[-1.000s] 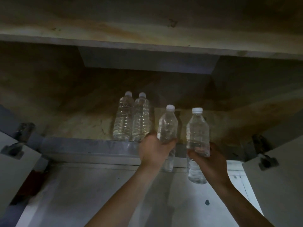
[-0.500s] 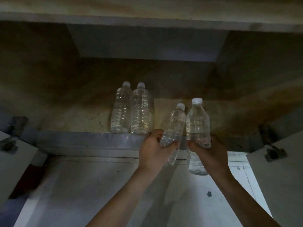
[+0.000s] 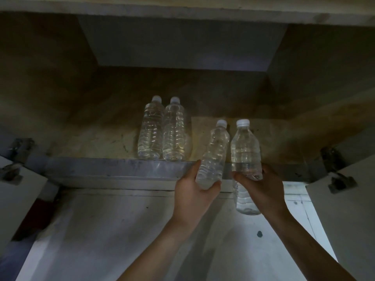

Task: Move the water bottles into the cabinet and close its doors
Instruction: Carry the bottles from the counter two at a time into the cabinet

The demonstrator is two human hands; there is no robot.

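The cabinet (image 3: 113,171) is open overhead, and I look up into its dim wooden interior. Two clear water bottles with white caps, one (image 3: 151,128) beside the other (image 3: 174,129), stand upright together on its floor near the front lip. My left hand (image 3: 192,197) grips a slim clear bottle (image 3: 214,155) by its base, tilted with the cap leaning right, at the front lip. My right hand (image 3: 263,191) holds a wider bottle (image 3: 245,153) around its middle, upright, its base below the lip.
Both cabinet doors hang open: the left door (image 3: 18,195) and the right door (image 3: 345,209), each with a metal hinge at its upper corner. Bare cabinet floor lies to the right of the standing bottles. A white wall panel (image 3: 113,230) runs below.
Both hands have risen toward the cabinet. The left bottle went from upright to tilted, and its base now sits at the front lip. The right bottle is slightly higher.
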